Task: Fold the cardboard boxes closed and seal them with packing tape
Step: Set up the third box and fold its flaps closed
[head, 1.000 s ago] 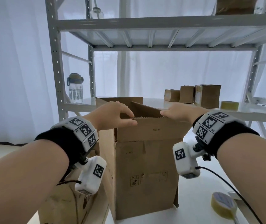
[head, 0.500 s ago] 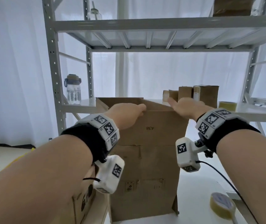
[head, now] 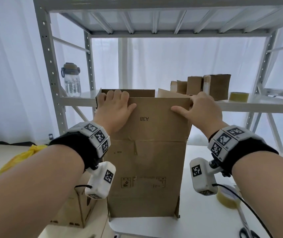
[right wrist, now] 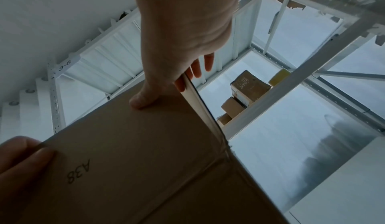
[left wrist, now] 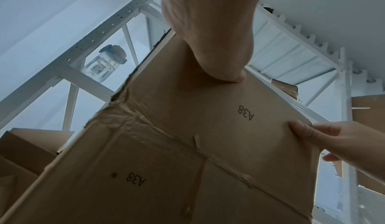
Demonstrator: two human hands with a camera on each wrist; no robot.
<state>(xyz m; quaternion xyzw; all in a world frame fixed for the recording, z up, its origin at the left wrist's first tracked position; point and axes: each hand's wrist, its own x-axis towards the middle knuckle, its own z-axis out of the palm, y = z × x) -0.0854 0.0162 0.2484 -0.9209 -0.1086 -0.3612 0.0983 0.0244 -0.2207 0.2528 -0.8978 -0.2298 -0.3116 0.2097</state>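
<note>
- My left hand (head: 115, 109) grips the near flap (head: 158, 117) at its top-left corner, fingers hooked over the edge, thumb flat on the face
- My right hand (head: 201, 109) pinches the flap's top-right corner, thumb in front, fingers behind
- Half a second ago both hands lay on a lower flap; now it stands upright between them
- The cardboard box (head: 144, 177) stands on the white table (head: 202, 220), directly below my hands; a tape roll (head: 227, 198) lies to its right
</note>
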